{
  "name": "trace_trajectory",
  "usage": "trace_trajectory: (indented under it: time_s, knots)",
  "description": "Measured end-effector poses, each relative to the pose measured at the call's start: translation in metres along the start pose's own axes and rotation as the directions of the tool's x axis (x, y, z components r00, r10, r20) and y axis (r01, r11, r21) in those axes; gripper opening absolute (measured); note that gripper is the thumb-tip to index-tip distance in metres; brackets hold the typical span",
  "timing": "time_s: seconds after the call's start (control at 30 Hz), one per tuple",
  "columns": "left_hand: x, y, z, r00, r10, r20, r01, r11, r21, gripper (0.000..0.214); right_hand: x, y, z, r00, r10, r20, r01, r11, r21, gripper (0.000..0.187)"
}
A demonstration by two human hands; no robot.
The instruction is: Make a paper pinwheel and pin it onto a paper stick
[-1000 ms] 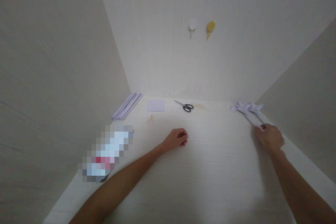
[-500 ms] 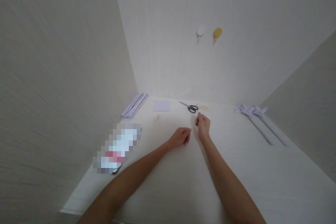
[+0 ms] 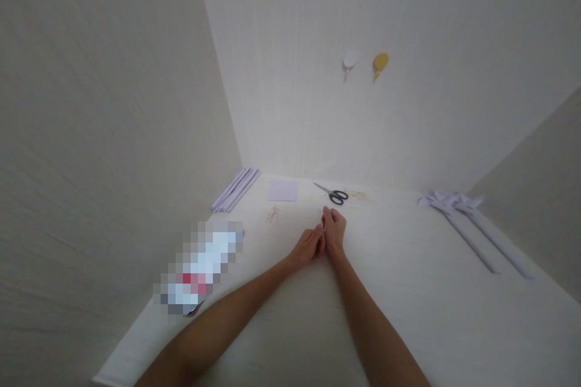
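My left hand (image 3: 309,244) and my right hand (image 3: 334,230) meet over the middle of the white table, the fingers of both closed. Whatever they pinch between them is hidden or too small to make out. Just beyond my right hand lies a pair of scissors (image 3: 336,196) with black handles, blades pointing left. A small heap of thin pale strips (image 3: 273,214), perhaps rubber bands, is beyond my left hand. Behind that heap rests a flat lilac paper rectangle (image 3: 282,190).
Several rolled lilac paper sticks (image 3: 236,190) lie at the back left. A phone-like device (image 3: 204,269), blurred out, is at left. Two paper flowers on stems (image 3: 472,236) lie at right. White (image 3: 349,60) and yellow (image 3: 381,61) hooks hang on the wall. More pale bits (image 3: 356,195) lie by the scissors.
My right hand has moved left and my left hand slightly, so the two now touch where a gap was. The whole view has shifted a little downward.
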State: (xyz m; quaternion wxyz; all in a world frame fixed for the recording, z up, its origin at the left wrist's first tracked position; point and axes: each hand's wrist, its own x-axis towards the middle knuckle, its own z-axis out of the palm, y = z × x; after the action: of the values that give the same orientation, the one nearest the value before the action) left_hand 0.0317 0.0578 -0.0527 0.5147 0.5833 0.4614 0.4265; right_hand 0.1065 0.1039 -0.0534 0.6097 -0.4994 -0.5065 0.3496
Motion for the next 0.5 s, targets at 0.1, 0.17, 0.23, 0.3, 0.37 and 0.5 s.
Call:
trace_trajectory:
  time_s: [0.1, 0.17, 0.23, 0.3, 0.37, 0.5]
  knots:
    - [-0.001, 0.001, 0.001, 1.000, -0.002, -0.001, 0.002, 0.999, 0.039, 0.066, 0.002, 0.000, 0.000, 1.000, -0.004, 0.000, 0.004, 1.000, 0.013, 0.034]
    - [-0.002, 0.002, 0.003, 1.000, -0.001, 0.002, 0.001, 0.997, 0.076, 0.066, 0.002, 0.000, -0.002, 1.000, -0.005, -0.008, 0.005, 1.000, 0.018, 0.034]
    - [-0.001, 0.003, 0.004, 1.000, 0.000, 0.010, -0.001, 0.992, 0.123, 0.066, 0.003, -0.001, -0.004, 1.000, -0.003, -0.022, 0.003, 1.000, 0.021, 0.033]
    - [0.003, 0.005, 0.001, 1.000, 0.008, 0.016, -0.011, 0.983, 0.185, 0.065, 0.004, -0.001, -0.005, 0.999, 0.000, -0.036, 0.001, 1.000, 0.022, 0.032]
    - [0.010, 0.010, -0.009, 0.999, 0.032, 0.009, -0.033, 0.963, 0.267, 0.060, 0.005, -0.001, -0.005, 0.999, 0.004, -0.046, -0.003, 1.000, 0.023, 0.032]
    - [0.039, 0.027, -0.049, 0.996, 0.087, -0.003, -0.074, 0.856, 0.511, 0.037, 0.006, 0.000, -0.003, 0.998, 0.016, -0.056, -0.015, 1.000, 0.023, 0.032]
